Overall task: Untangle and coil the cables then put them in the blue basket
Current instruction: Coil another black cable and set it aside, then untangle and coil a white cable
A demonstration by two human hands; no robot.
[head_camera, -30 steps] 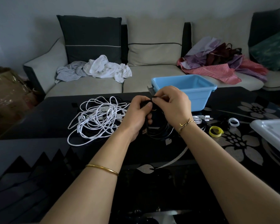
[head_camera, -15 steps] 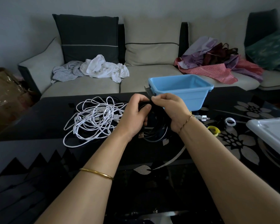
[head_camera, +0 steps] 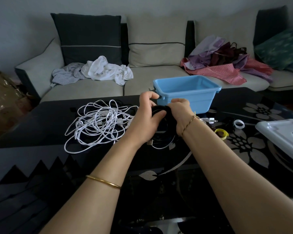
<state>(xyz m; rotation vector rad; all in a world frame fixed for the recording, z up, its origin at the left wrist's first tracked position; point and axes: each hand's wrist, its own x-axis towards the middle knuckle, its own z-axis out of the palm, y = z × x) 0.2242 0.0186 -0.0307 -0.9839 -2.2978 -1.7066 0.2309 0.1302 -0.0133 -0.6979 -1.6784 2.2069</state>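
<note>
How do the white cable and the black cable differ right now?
The white cable lies in a loose, spread tangle on the table; the black cable is gathered into a compact bundle. The white cable is untouched, while the black cable is gripped by the left hand and right hand. The white cable sits left of the hands; the black cable is nearer the blue basket. Neither is in it yet.

Black glass coffee table [head_camera: 49, 119] with a flower pattern. On it, left to right: tangled white cables [head_camera: 98, 125]; black cable coil [head_camera: 161, 144], lower loops on the glass; blue basket [head_camera: 193, 100] behind; white plug [head_camera: 210, 120]; yellow loop [head_camera: 221, 133]; white loop [head_camera: 238, 124]; white plastic lid [head_camera: 281, 134].
</note>
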